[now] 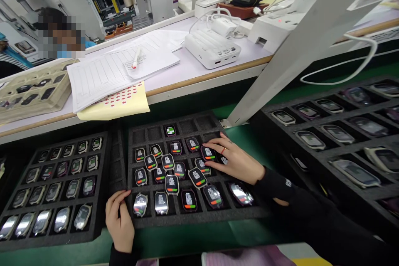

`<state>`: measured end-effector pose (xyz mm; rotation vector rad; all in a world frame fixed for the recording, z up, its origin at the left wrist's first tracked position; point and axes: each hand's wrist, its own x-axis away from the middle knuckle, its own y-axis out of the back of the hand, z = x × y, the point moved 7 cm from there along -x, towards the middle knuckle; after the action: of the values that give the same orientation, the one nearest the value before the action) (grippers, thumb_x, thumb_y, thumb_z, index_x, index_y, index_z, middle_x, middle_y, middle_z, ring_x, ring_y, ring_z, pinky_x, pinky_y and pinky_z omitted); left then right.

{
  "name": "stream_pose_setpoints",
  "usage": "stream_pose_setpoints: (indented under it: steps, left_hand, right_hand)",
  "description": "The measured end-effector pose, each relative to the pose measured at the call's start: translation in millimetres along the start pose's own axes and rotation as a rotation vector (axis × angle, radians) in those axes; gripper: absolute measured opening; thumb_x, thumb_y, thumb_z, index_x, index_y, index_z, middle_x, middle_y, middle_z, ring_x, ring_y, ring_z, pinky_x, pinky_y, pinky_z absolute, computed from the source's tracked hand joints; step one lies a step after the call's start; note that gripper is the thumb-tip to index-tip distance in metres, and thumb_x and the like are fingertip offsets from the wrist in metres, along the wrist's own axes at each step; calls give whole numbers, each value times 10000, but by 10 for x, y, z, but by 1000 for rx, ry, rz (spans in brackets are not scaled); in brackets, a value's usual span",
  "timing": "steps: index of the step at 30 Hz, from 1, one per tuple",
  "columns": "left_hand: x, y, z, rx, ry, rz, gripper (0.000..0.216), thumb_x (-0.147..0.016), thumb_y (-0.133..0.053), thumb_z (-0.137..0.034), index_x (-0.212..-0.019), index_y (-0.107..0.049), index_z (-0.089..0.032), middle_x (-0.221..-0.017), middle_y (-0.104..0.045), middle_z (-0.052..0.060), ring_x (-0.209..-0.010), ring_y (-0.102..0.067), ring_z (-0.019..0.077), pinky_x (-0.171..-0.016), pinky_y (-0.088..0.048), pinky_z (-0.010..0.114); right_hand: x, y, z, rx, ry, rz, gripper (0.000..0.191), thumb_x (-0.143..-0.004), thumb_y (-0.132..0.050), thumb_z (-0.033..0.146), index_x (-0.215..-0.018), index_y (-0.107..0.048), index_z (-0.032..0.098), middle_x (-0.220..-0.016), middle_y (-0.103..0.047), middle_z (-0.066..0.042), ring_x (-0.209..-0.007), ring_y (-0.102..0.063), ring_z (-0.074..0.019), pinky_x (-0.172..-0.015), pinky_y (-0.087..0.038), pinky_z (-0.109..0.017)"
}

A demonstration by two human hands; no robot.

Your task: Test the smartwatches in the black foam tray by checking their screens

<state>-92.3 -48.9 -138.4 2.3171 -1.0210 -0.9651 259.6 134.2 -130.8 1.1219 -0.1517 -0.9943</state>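
A black foam tray (149, 221) in front of me holds several smartwatch bodies without straps. Most of their lit screens show white text with a green, orange and red bar. Some lie in compartments, while others rest across the dividers. With thumb and fingers, my right hand (233, 160) grips a smartwatch (208, 153) on the tray's right side. Part of another watch (223, 160) shows beneath that hand. My left hand (120, 220) rests against the tray's left edge, its fingers loosely bent and apart. One watch (170, 130) in the back row has a green and white screen.
Foam trays with more watches stand at left (102, 199) and right (274, 141). A slanted white post (289, 50) rises behind my right hand. The shelf above bears papers (102, 79), a white charger box (212, 50) and a beige tray (59, 95). A person (62, 33) is beyond.
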Motion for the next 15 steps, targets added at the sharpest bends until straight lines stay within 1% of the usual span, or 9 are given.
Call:
stream_pose_setpoints:
  steps: [4,6,12,13,15]
  left_hand:
    - [3,3,-2,-3,-1,-2,285,-954,-469,-239,-919,-751,-219,-1030,-666,57,-989,-626,214,-856,-490,338]
    - [0,0,-2,-2,0,-3,282,-953,-472,-241,-921,-751,-219,-1028,-666,57,-987,-625,214,-855,-489,339]
    - [-9,-2,-7,-2,5,-6,287,-951,-469,-245,-912,-752,-222,-1023,-667,57,-982,-624,218,-849,-488,346]
    - [-8,-1,-8,-1,5,-5,286,-951,-469,-245,-912,-752,-222,-1023,-667,57,-981,-624,217,-848,-488,346]
    - [-3,4,-7,1,5,-6,285,-951,-469,-247,-912,-751,-221,-1024,-666,58,-982,-625,217,-847,-488,347]
  right_hand:
    - [15,-10,-11,21,5,0,483,-1007,-561,456,-1402,-520,182,-1187,-610,-145,-1111,-635,-341,-1155,-319,-663]
    - [14,-7,-14,19,5,0,501,-999,-577,455,-1418,-511,189,-1180,-610,-144,-1100,-637,-342,-1152,-323,-665]
    - [3,23,7,-10,-4,-19,418,-988,-591,445,-1337,-571,215,-1137,-592,-122,-1084,-641,-327,-1171,-312,-637]
    - [4,28,11,-21,-15,-24,402,-984,-596,438,-1324,-578,224,-1140,-588,-119,-1097,-634,-331,-1162,-340,-622]
    - [10,34,23,-45,-42,-32,383,-969,-611,413,-1313,-582,248,-1153,-579,-115,-1112,-627,-334,-1096,-459,-558]
